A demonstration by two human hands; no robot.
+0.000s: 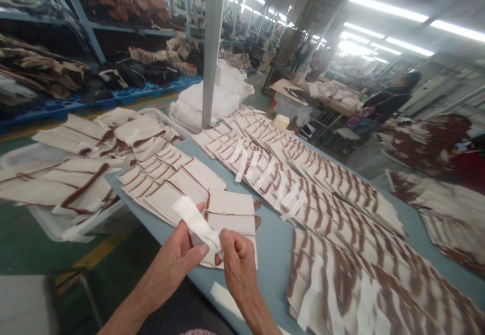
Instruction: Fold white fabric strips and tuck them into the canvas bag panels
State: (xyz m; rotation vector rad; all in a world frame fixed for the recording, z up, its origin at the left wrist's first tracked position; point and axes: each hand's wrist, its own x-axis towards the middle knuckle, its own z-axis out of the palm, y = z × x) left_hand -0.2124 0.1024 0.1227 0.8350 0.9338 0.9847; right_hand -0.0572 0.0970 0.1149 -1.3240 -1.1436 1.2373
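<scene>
Both hands meet low in the view, at about 6 o'clock. The left hand [172,267] pinches the lower part of a white strip [195,221] between thumb and forefinger. The right hand [238,267] closes thumb and fingers narrowly on the strip's bottom end, so the strip slants up toward 11 o'clock from the grip, free at its top. It is held just above a small stack of cream fabric pieces [233,211] edged in brown, which lies on the blue-grey table [273,244] at 12 o'clock from the hands. Toward 2 and 3 o'clock, long overlapping rows of the same pieces [303,183] cover the table, many with a white strip laid across them. A spare strip [223,297] lies at the table's near edge at 6 o'clock, and a white tray [49,221] heaped with more pieces sits off at 9 o'clock. The held strip looks limp and thin (whether it is sticky I cannot tell), so I judge it could fold on itself or twist between the two pinches. A wrist swept toward 3 o'clock could also push the fanned rows out of order.
</scene>
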